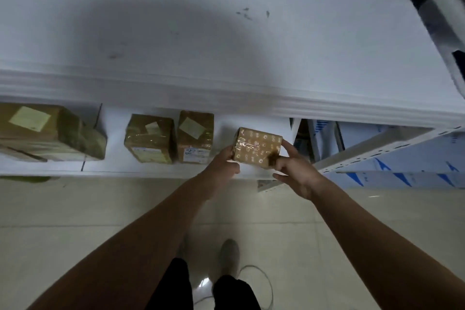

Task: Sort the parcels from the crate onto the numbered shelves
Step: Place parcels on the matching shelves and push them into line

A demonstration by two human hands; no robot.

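Over a smooth white shelf (113,162), left hand (222,165) and right hand (298,175) grip a boxy, taped cardboard parcel (256,146).

One view only, worn on your head, wide-angle. It faces forward and steeply down. Top shelf (226,7) fills the upper half of the frame. Lower shelf (113,166) crosses the middle. Floor (75,209) and your shoe (229,254) sit bottom centre. Close to the shelves. Edges bend; some blur.

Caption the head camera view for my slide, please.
Left hand and right hand hold a patterned parcel at the white shelf beside three brown boxes.
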